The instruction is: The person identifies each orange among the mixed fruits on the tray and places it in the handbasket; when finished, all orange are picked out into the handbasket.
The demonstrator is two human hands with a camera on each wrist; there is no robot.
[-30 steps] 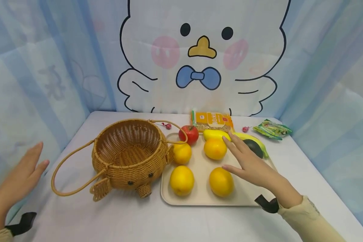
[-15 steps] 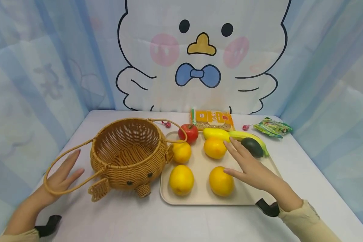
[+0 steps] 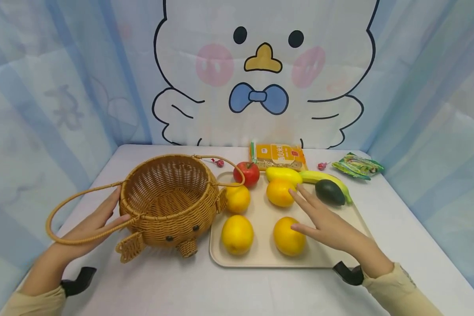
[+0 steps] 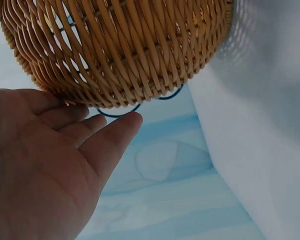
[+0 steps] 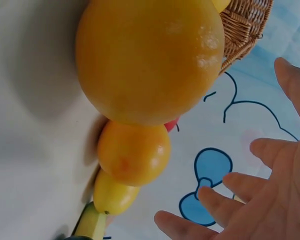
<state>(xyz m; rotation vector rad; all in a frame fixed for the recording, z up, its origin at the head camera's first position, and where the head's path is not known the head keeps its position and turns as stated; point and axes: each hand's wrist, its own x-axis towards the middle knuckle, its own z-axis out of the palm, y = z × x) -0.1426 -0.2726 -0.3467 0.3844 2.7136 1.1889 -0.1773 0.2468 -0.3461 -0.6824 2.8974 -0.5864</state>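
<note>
A brown wicker basket [image 3: 170, 226] with an animal face stands upright on the left of the table, its two handles folded outward. My left hand [image 3: 92, 228] lies along the basket's left side with fingers extended, under the left handle [image 3: 63, 239]. In the left wrist view, the fingertips meet the basket's woven wall [image 4: 125, 55]. Above the beige tray [image 3: 260, 250], my right hand [image 3: 328, 224] hovers with spread fingers, holding nothing. It is nearest to an orange-yellow round fruit [image 3: 289, 236]. Similar fruits [image 3: 237, 235] and a red apple [image 3: 246, 174] sit nearby.
At the tray's back lie a yellow oblong fruit [image 3: 283, 175], a banana [image 3: 325, 177] and a dark green avocado-like fruit [image 3: 329, 192]. Behind are an orange food packet [image 3: 278, 156], a green packet [image 3: 357, 166] and two lollipops [image 3: 220, 163]. Curtains [image 3: 430, 131] enclose the table.
My left hand has come in from the far left, passed under the left handle and reached the basket's side. That handle has swung outward slightly. The right hand has barely moved.
</note>
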